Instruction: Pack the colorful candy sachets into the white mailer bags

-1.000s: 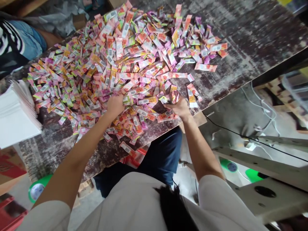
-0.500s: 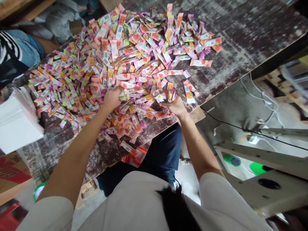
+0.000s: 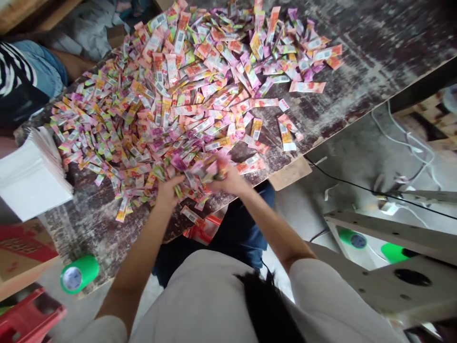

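A broad heap of small printed stick packets (image 3: 200, 102), pink, orange, purple and green, covers much of the worn dark tabletop (image 3: 357, 90). At the heap's near edge my left hand (image 3: 167, 193) is closed around several packets, with green ends showing by its thumb and fingers. My right hand (image 3: 228, 178) is closed on a bunch of packets too, somewhat blurred by motion. Between the two hands, which are a short way apart, lie more packets. Exactly how many each hand holds is hidden.
A stack of white paper sheets or bags (image 3: 34, 176) stands at the table's left end. Green tape (image 3: 80, 274) lies at the near left corner. A red crate (image 3: 32, 317) is below. Another person's leg (image 3: 76, 66) shows at upper left; a metal frame (image 3: 385, 238) stands at right.
My right hand has moved left and towards me, carrying packets. My left hand has come closer to the table's near edge, and packets there are pushed together. The view has shifted slightly.
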`<move>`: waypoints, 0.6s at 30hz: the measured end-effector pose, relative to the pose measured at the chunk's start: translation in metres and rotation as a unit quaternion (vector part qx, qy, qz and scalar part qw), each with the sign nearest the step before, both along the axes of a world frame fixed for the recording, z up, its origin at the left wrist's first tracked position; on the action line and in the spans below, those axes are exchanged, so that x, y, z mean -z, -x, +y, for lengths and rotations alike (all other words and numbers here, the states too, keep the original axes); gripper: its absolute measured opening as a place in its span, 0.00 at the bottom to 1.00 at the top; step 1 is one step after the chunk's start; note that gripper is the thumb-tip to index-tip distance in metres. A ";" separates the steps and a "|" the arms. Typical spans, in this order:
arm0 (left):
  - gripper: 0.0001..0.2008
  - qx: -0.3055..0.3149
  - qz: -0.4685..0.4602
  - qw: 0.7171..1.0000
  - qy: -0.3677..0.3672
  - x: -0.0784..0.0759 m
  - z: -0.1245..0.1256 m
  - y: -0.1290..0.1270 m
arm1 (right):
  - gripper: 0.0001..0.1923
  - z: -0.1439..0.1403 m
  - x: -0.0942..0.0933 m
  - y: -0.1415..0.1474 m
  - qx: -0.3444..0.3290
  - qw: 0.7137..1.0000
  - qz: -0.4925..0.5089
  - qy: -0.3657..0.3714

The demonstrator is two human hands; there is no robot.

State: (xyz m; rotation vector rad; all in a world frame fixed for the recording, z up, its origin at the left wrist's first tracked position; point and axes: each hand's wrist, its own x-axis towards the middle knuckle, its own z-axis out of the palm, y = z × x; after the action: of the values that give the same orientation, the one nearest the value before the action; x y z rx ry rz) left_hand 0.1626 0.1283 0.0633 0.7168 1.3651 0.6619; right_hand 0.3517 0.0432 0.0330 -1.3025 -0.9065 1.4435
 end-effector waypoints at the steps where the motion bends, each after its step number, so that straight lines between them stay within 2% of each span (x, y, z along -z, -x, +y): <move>1: 0.13 -0.016 -0.017 1.000 0.017 0.004 -0.018 0.001 | 0.17 0.001 -0.001 0.020 -0.013 1.000 0.020 -0.009; 4: 0.16 -0.044 -0.053 0.997 0.021 0.014 -0.054 0.007 | 0.13 -0.002 0.004 0.062 -0.005 1.000 -0.022 -0.008; 6: 0.19 -0.042 -0.059 0.997 0.010 0.016 -0.061 0.014 | 0.11 -0.005 0.007 0.074 -0.003 0.995 -0.101 -0.008; 8: 0.21 -0.053 -0.052 0.997 -0.008 0.015 -0.059 0.021 | 0.12 -0.006 0.006 0.075 0.001 0.984 -0.173 -0.039; 10: 0.21 -0.076 -0.041 0.995 -0.043 0.012 -0.051 0.029 | 0.15 0.002 0.002 0.065 0.012 0.971 -0.227 -0.078; 13: 0.21 -0.098 -0.001 0.988 -0.116 0.004 -0.034 0.050 | 0.15 0.031 -0.003 0.029 0.043 0.945 -0.313 -0.090; 16: 0.25 -0.097 0.083 0.971 -0.204 -0.002 -0.015 0.080 | 0.13 0.078 0.002 -0.017 0.062 0.886 -0.454 -0.072; 18: 0.26 -0.108 0.114 0.958 -0.238 -0.003 -0.003 0.096 | 0.14 0.111 0.013 -0.041 0.033 0.841 -0.533 -0.085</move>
State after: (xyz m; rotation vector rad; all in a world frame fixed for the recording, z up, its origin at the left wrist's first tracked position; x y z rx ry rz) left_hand 0.0662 0.1256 0.0662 1.0616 1.5253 1.1340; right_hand 0.3924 0.1546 0.0197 -1.9818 -1.6170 0.4480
